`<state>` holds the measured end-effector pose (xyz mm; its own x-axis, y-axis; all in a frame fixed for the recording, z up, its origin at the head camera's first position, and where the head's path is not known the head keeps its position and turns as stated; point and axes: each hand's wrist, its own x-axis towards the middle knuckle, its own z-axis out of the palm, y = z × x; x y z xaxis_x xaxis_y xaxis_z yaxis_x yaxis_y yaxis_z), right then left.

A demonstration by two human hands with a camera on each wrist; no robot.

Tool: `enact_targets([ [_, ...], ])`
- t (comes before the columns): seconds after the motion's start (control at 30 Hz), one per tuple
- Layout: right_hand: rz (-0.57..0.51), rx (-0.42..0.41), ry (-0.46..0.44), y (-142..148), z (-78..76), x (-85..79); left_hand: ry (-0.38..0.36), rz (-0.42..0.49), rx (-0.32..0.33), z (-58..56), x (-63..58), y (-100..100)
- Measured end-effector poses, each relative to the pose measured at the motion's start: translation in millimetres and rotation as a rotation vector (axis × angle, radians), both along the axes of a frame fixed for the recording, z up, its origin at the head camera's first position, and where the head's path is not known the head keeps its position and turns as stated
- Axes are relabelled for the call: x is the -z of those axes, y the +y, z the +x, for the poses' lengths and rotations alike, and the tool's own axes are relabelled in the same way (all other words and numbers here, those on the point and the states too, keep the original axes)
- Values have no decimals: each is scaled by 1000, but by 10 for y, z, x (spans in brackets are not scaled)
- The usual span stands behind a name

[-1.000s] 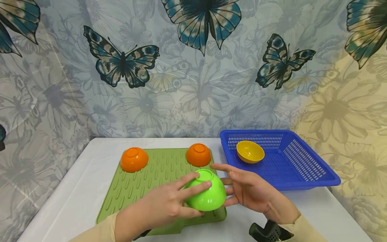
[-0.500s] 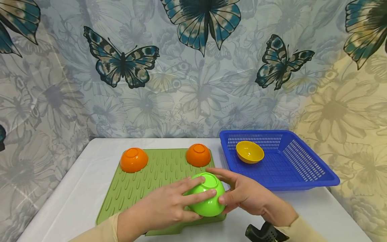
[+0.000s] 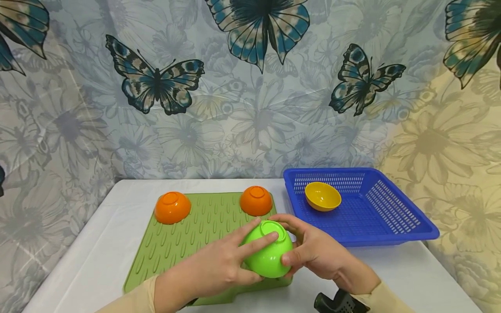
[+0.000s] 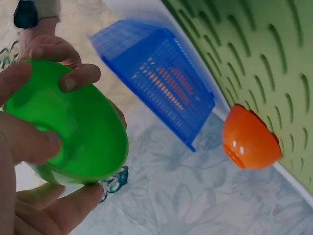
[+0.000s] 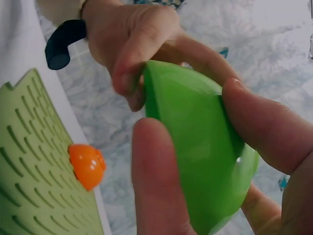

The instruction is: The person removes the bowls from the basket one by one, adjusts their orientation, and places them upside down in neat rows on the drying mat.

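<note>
Both hands hold a light-green bowl (image 3: 268, 258), bottom up and tilted, over the near right part of a ridged green mat (image 3: 207, 217). The left hand (image 3: 217, 263) grips it from the left, with fingers spread over its side and foot ring. From the right, the right hand (image 3: 322, 254) has its thumb on the bowl's side and its fingers round the far side. Close up in the left wrist view, the green bowl (image 4: 93, 132) shows fingers of both hands on it. Thumb and fingers also surround the green bowl (image 5: 195, 127) in the right wrist view.
Two orange bowls stand upside down at the mat's far corners, one at the left (image 3: 172, 208) and another at the right (image 3: 256, 201). A blue plastic basket (image 3: 391, 238) is at the right, with a yellow bowl (image 3: 322, 197) lying in it, open side up.
The right hand's straight, spread fingers have come in round the green bowl, with the thumb on its side. The bowl has shifted slightly, and the left hand has kept hold of it.
</note>
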<state>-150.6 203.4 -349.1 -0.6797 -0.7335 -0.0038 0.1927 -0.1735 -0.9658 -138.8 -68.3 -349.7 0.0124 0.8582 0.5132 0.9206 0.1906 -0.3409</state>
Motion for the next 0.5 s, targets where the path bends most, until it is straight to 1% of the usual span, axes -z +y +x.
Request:
enact_targets([
  [0.07,-11,9,-1,11,-7,-3,-72,52,22,-3,-6,7],
  [0.13,-17,18,-5,27,-12,4,-169,104,47,3,-15,12],
  [0.2,-24,27,-9,40,-13,18,-292,167,61,26,-21,24],
  [0.27,-41,29,-12,55,-10,35,-431,243,44,64,-18,44],
  [0.3,-52,28,-8,62,-10,47,-511,282,17,88,-19,58],
  [0.33,-63,28,-2,66,-8,55,-594,316,-29,113,-19,73],
  [0.43,-69,46,33,66,-7,63,-865,393,-243,172,-19,114],
  [0.47,-61,59,45,62,-5,59,-959,408,-307,180,-21,124],
  [0.5,-47,76,60,56,-1,54,-1052,423,-359,185,-24,132],
])
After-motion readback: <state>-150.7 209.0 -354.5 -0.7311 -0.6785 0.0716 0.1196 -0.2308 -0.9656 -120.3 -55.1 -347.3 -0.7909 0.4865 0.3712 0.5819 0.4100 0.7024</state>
